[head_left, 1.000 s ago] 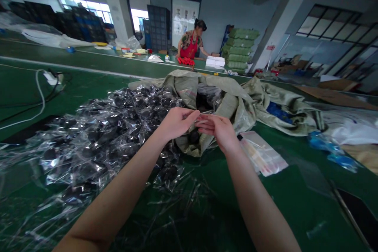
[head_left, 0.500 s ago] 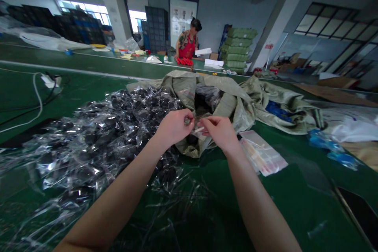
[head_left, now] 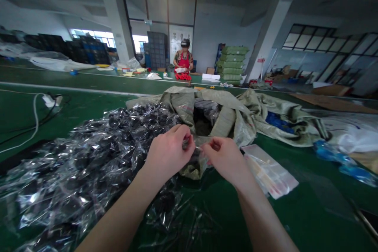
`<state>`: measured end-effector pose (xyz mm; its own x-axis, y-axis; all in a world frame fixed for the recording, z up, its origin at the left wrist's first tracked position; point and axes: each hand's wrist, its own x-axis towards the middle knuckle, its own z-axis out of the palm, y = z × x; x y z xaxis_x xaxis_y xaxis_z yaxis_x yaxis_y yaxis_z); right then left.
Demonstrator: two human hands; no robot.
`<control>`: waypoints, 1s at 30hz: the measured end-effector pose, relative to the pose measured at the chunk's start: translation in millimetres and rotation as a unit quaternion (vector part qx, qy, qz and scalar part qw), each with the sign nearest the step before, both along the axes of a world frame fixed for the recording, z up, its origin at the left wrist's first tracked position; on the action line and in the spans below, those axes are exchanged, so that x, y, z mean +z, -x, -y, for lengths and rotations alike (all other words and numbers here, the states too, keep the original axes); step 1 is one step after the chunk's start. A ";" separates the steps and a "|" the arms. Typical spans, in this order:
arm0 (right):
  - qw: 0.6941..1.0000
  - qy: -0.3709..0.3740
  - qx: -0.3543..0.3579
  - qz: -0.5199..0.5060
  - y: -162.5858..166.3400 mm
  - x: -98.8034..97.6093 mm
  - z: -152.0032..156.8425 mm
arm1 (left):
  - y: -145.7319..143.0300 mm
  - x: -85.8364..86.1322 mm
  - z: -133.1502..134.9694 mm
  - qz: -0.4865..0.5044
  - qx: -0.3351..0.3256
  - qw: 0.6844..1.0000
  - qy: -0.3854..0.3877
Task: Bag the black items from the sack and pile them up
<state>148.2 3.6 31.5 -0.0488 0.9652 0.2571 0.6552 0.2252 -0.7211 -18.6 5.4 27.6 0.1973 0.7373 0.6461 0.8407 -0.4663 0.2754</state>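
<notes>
My left hand and my right hand meet over the green table, both pinched on the edges of a small clear plastic bag stretched between them. A dark item seems to sit by my left fingers, hard to make out. To the left lies a big heap of clear bags with black items. Just behind my hands lies an open grey-green woven sack with more bagged items inside.
A stack of flat clear bags lies right of my right hand. Blue packets sit at far right. A white cable and power strip lie at left. A person in a red apron stands at a far table.
Both hands came closer to me and closed tighter on the small clear bag. The view tilted upward, and the person behind moved left and stood upright.
</notes>
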 end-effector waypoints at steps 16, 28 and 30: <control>0.987 0.006 0.010 -0.160 4.5 -5.8 -8.3 | -2.5 0.9 -0.7 0.027 -0.002 0.999 -0.027; 0.979 0.018 0.029 -0.201 8.0 7.6 11.6 | 1.5 9.8 14.7 0.017 0.035 0.999 -0.037; 0.983 0.015 0.038 -0.176 9.0 2.2 7.7 | -2.2 5.8 10.6 -0.004 0.044 0.999 0.020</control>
<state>139.2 -4.0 33.7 -0.0345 0.9696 0.2424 0.3450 0.2392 -0.9076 -16.5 -5.2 33.5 0.1356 0.7775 0.6141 0.8801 -0.3792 0.2858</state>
